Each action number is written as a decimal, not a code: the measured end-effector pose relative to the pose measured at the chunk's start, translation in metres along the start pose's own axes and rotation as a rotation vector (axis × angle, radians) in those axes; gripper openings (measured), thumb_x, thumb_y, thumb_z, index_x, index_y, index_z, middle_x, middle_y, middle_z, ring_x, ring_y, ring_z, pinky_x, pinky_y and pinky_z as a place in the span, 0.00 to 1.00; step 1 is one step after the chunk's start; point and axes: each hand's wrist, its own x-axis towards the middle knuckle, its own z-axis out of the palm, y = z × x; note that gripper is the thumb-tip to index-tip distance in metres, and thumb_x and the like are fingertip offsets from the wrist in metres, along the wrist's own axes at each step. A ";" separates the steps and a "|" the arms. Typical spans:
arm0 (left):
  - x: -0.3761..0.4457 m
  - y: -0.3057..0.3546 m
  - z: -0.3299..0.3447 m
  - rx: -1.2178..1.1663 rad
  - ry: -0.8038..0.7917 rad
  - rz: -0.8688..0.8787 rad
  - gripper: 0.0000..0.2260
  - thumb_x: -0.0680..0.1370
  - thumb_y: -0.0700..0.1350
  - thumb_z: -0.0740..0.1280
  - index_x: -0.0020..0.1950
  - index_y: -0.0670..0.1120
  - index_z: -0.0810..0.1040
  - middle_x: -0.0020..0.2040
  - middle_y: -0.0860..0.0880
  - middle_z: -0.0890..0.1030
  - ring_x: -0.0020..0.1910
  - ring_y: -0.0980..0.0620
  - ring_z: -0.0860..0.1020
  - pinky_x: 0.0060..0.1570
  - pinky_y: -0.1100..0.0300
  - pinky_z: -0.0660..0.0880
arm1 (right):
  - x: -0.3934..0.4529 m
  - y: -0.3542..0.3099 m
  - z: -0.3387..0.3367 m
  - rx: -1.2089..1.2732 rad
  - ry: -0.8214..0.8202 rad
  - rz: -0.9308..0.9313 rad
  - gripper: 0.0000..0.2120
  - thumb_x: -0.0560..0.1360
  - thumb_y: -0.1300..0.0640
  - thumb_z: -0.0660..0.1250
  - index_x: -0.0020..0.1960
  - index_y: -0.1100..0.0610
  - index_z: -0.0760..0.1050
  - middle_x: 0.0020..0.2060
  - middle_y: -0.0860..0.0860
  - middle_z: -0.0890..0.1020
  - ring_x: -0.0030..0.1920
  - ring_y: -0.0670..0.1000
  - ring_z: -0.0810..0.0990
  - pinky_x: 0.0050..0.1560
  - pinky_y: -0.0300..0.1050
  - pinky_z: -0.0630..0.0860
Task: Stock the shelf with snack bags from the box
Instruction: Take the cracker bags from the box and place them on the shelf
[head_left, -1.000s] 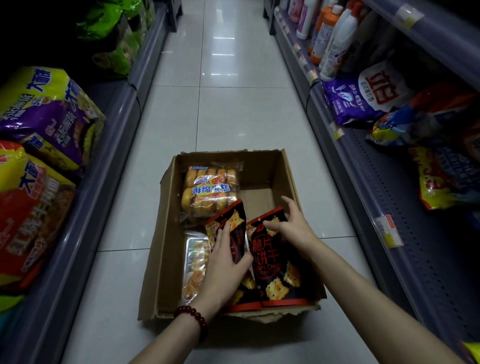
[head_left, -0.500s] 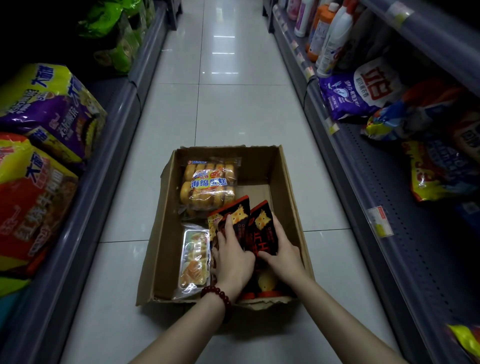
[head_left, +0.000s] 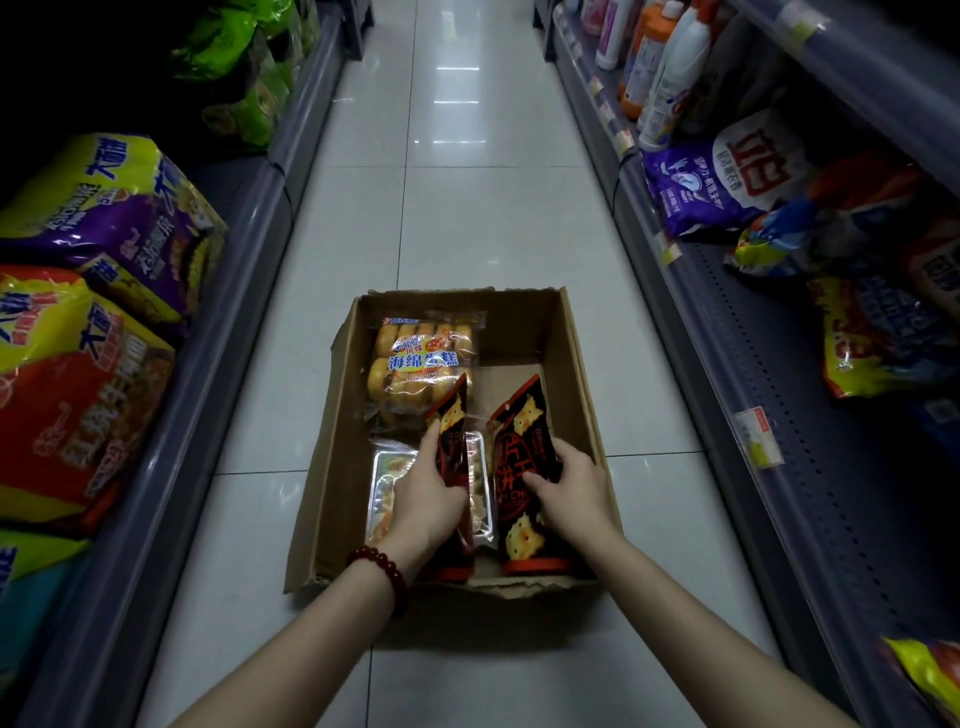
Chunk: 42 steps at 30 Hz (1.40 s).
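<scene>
We have parted the two bags — left hand grips one bag, right hand the other bag — ready to leave the box.

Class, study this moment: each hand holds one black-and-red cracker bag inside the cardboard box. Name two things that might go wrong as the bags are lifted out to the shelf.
1. The left hand grips its black-and-red cracker bag by a narrow edge, so the bag may slip.
2. The clear tray packet lies right under that bag and might be dragged up or crushed.
3. The brown cardboard box has a torn near rim, which may snag the other cracker bag in the right hand.
</scene>
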 end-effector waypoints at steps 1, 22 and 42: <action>-0.005 0.005 -0.005 -0.001 -0.006 -0.005 0.34 0.77 0.35 0.63 0.75 0.61 0.54 0.65 0.49 0.74 0.55 0.52 0.76 0.54 0.47 0.78 | -0.003 -0.008 -0.006 0.005 0.006 -0.001 0.19 0.76 0.60 0.68 0.66 0.54 0.74 0.57 0.49 0.81 0.59 0.49 0.78 0.54 0.39 0.73; -0.241 0.316 -0.225 -0.251 0.237 -0.067 0.18 0.75 0.35 0.66 0.63 0.47 0.71 0.55 0.48 0.79 0.56 0.46 0.77 0.53 0.50 0.75 | -0.136 -0.380 -0.213 0.362 -0.255 -0.008 0.13 0.75 0.61 0.69 0.58 0.56 0.75 0.51 0.53 0.83 0.49 0.51 0.84 0.40 0.37 0.80; -0.559 0.563 -0.387 -0.496 0.893 0.305 0.11 0.73 0.33 0.69 0.50 0.45 0.75 0.45 0.49 0.80 0.42 0.53 0.80 0.38 0.63 0.79 | -0.253 -0.750 -0.358 0.425 -0.692 -0.499 0.13 0.74 0.62 0.69 0.57 0.57 0.74 0.53 0.56 0.83 0.53 0.56 0.83 0.50 0.47 0.81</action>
